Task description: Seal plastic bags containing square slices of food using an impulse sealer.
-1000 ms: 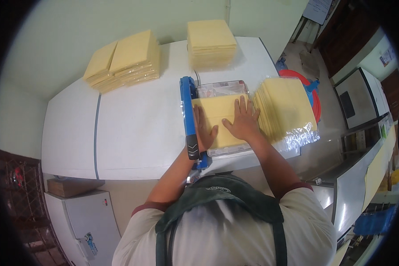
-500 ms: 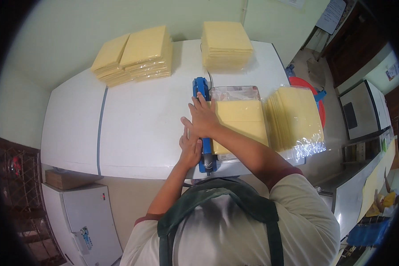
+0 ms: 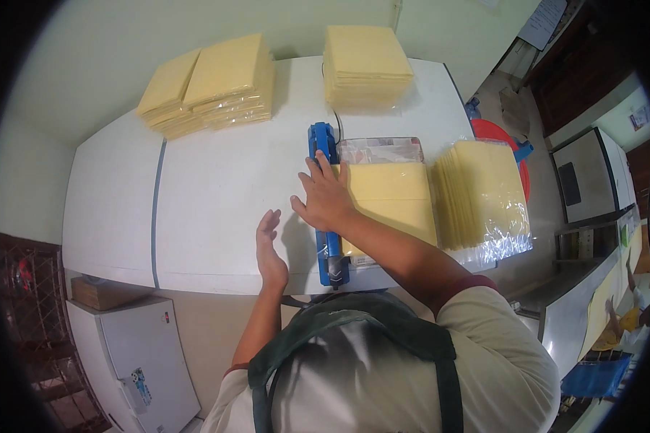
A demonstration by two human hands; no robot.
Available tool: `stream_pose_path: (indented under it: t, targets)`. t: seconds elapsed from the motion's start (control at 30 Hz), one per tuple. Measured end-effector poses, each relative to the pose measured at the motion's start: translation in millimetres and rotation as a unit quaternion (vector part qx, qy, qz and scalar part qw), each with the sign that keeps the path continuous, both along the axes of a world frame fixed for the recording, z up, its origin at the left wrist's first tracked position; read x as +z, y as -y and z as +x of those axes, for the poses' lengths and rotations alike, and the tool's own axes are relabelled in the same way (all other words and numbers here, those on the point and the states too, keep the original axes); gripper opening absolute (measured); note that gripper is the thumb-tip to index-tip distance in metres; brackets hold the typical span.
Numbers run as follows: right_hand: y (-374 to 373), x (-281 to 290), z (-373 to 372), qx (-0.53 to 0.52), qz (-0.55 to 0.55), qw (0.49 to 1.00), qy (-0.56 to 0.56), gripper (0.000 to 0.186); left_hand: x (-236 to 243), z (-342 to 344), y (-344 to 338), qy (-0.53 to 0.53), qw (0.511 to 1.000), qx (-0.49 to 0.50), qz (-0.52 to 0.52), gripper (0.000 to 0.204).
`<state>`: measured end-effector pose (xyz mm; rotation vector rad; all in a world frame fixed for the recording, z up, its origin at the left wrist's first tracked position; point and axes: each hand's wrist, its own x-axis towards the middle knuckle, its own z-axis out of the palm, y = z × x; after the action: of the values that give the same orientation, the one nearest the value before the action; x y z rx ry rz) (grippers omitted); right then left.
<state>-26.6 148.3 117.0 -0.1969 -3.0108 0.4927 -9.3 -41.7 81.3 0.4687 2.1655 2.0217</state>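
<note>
A long blue bag sealer [image 3: 331, 249] lies on the white table with its length running away from me. My right hand [image 3: 325, 196] presses flat on its top, fingers stretched and spread. My left hand [image 3: 271, 254] is raised to the left of the sealer, apart from it, with fingers extended and nothing in them. A clear plastic package of folded yellow sheets [image 3: 390, 182] lies against the sealer's right side, partly under my right forearm. Whether the bag's edge sits inside the sealer is hidden by my right hand.
Right of the package leans a row of bagged yellow sheets [image 3: 477, 191]. Stacks of yellow packages stand at the back left [image 3: 224, 76] and back centre [image 3: 367, 65]. A cord runs behind the sealer. A red basin [image 3: 490, 130] is beyond the table's right edge.
My left hand has lifted off the sealer and moved left. My right hand stays on the sealer, its fingers spread.
</note>
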Motion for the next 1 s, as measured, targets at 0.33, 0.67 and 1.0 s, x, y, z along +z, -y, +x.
stream_pose_path:
  t: [0.33,0.67,1.0]
  targets:
    - [-8.8,5.1,5.9,0.037,-0.059,0.997,-0.028,0.058,83.5,38.8,-15.9,0.001,0.973,-0.153,0.174,0.067]
    - [-27.6,1.6,10.0,0.150,-0.088,0.984,-0.038,0.051,97.3,108.4,-60.8,0.242,0.810,-0.534,0.016,0.053]
    - [-169.8,-22.1,77.4,-0.131,-0.009,0.991,-0.033,0.041,-7.2,112.8,-81.5,0.621,0.692,-0.363,0.058,0.045]
